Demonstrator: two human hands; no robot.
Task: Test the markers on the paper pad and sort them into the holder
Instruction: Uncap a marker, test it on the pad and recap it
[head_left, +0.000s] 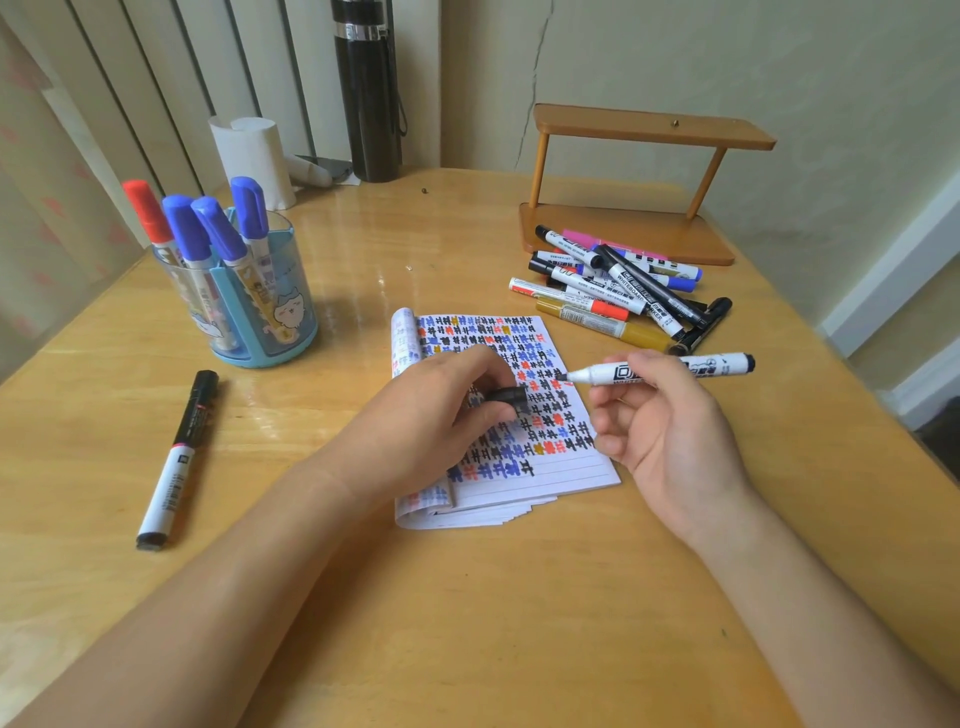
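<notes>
- Marker (602, 375) with a white barrel and a black rear end sits uncapped in the right hand (670, 431). It is pinched between thumb and fingers and lies nearly level. Its tip points left over the right edge of the paper pad (545, 475); whether the tip touches the page I cannot tell.
- On the middle of the pad rests the left hand (431, 415), its fingers curled round a black cap (506, 396).
- The pad lies open on the tabletop (467, 597) under and between both hands. Its page is filled with rows of small black, blue, red and yellow marks, with a few blank lines at the near end.
- Off to the left, well apart from the pad, a loose black-and-white marker (174, 462) lies flat on the tabletop.
- Further back on the left stands the blue holder (270, 317), with three blue-capped markers (218, 228) and one red-capped marker (148, 208) upright in it.
- Back right of the pad a pile of markers (613, 296) lies jumbled, partly on the base of a wooden stand (639, 130).
- At the far edge, by the wall, stand a white paper roll (254, 156) and a tall black bottle (371, 93).
</notes>
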